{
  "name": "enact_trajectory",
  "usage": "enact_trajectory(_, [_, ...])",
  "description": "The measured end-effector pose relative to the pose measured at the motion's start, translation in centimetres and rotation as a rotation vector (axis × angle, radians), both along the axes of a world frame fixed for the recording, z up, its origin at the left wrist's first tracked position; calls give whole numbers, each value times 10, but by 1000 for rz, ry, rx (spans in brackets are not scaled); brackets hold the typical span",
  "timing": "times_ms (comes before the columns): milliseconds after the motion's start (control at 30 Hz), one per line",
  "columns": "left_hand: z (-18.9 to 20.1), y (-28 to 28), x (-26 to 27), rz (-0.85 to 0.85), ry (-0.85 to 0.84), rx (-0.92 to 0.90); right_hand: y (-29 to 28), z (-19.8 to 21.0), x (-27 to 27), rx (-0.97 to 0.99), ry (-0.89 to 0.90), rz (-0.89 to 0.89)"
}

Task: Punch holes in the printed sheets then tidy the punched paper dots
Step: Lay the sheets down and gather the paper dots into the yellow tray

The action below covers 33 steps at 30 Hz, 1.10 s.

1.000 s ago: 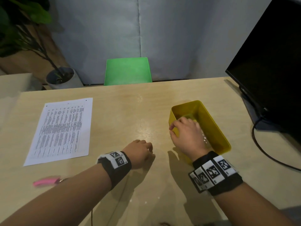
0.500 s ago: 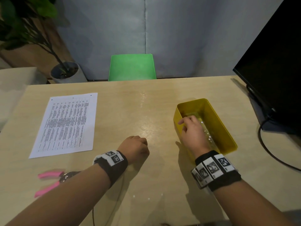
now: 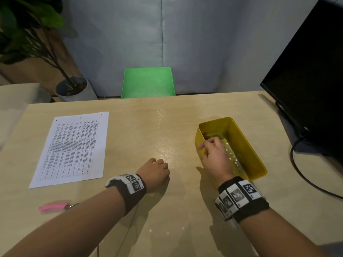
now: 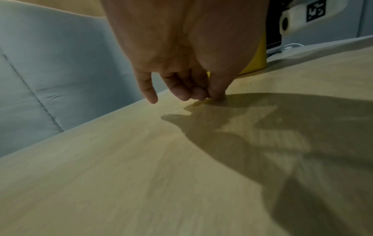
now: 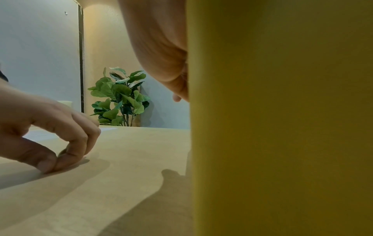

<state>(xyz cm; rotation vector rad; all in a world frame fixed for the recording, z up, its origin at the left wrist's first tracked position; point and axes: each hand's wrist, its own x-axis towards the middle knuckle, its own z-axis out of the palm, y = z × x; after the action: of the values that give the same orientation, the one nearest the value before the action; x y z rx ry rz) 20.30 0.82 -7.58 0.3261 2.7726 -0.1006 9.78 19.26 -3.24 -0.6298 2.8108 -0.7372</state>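
Left arm: my forearm reaches in from the near left corner of the counter (image 3: 141, 127), wrist band up, knuckles on top.
Left hand: my left hand (image 3: 155, 172) sits near the middle of the counter with the fingers curled down; thumb and fingertips (image 5: 60, 161) meet in a pinch right at the surface. Whether a paper dot is between them I cannot tell.
Right arm: my right forearm comes in from the near right corner and angles over the near end of the yellow bin (image 3: 246, 145).
Right hand: my right hand (image 3: 216, 154) hangs over the bin's left wall, fingers loosely curled down into it and thumb outside the wall. I cannot tell whether it holds anything.
Paper dots: small white paper dots (image 3: 232, 158) lie scattered on the bin's floor beside my right hand; a few more specks (image 3: 168, 233) lie on the counter toward its near edge, between my arms.
Printed sheets: the printed sheets (image 3: 72, 149) lie flat toward the left edge, with holes along their far edge.
Punch: the pink-handled punch (image 3: 53, 206) lies near the near left corner, partly behind my left forearm.
Since half a second ago: both hands keep much the same places, left pinching at the counter, right over the bin.
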Motion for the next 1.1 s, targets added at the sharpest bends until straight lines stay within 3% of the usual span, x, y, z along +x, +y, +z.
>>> enact_trajectory(100, [-2, 2, 2, 57, -32, 24, 1, 1, 0, -2, 0, 4])
enact_trajectory(267, [-1, -8, -2, 307, -55, 375, 1, 0, -1, 8, -12, 13])
enact_trajectory(367, [3, -13, -4, 375, -57, 461, 1, -1, -1, 0, -6, 15])
enact_trajectory(933, [4, -5, 10, 70, -19, 156, 0, -2, -2, -11, -3, 5])
enact_trajectory(1100, [-5, 2, 11, 84, -23, 88, 1, -1, -2, -10, -5, 7])
